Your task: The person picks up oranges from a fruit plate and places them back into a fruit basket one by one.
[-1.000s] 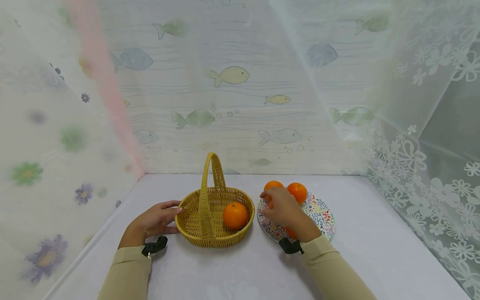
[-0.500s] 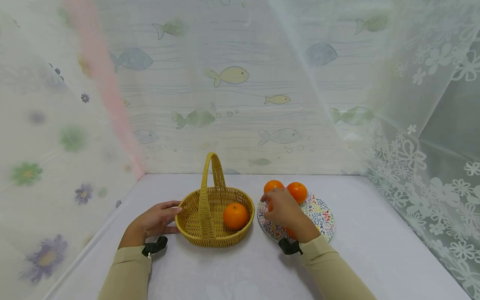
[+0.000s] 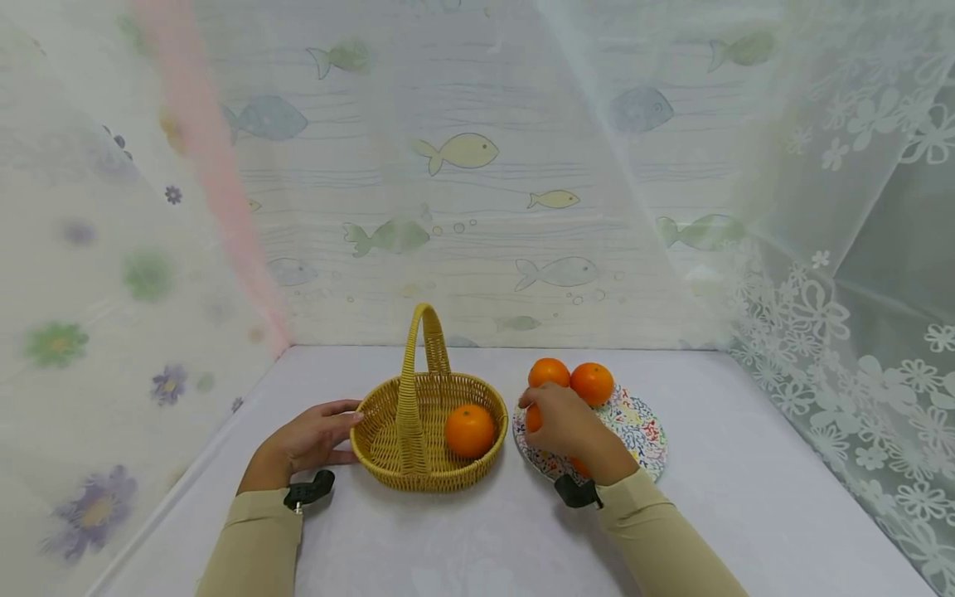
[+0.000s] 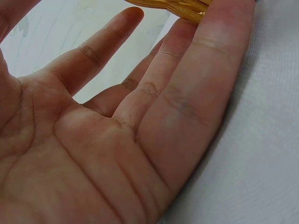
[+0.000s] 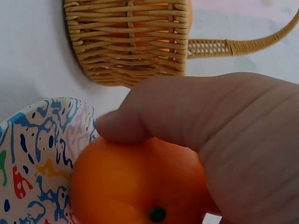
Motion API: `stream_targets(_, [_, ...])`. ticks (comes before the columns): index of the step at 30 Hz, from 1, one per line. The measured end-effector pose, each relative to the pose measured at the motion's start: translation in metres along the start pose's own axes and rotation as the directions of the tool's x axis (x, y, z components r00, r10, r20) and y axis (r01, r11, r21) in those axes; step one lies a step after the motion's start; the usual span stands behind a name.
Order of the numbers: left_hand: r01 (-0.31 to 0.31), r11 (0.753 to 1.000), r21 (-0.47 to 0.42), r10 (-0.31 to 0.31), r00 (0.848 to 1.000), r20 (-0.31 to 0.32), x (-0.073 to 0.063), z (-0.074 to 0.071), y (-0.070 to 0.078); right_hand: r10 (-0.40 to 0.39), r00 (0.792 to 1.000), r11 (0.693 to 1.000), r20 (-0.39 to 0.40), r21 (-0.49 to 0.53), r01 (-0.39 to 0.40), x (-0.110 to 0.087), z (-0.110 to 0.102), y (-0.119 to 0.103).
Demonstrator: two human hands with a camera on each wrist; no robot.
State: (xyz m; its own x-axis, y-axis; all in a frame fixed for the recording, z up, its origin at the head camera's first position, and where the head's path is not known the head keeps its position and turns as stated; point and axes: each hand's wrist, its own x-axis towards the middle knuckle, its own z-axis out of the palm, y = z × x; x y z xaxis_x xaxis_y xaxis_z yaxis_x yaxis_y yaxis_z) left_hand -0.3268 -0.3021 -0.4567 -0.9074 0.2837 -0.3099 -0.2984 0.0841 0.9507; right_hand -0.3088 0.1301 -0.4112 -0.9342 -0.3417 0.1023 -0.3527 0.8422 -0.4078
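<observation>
Fruit (image 5: 121,182), round, glossy and orange with a green stem spot, is sitting in the right hand (image 3: 570,423) at about nine o'clock on a round white plate (image 3: 642,427) patterned with multicoloured squiggles. The thumb is bending over it, pinching it against the mostly hidden fingers, presumably because something so smooth is apt to roll.

Around it, a matching orange ball (image 3: 549,373) is lying at eleven o'clock, its twin (image 3: 593,384) at twelve, and a partly hidden piece (image 3: 579,468) is peeking out near six.

Over at the plate's nine o'clock, an oval, tan wicker basket (image 3: 429,481) is standing upright, one loose orange (image 3: 470,431) resting at its three o'clock. At its nine, the left hand (image 3: 313,435) is touching the wickerwork, fingers loosely spread, probably steadying it. Beneath everything, a white cloth (image 3: 448,539) is spreading out.
</observation>
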Motion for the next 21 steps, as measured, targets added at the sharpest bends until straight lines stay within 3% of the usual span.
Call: stream_targets(21, [-0.01,1.0,-0.002,0.01,1.0,0.023,-0.0007,-0.0005,-0.001,0.041,0.997,0.996,-0.072,0.087,-0.035,0.0017,-0.0028,-0.0004])
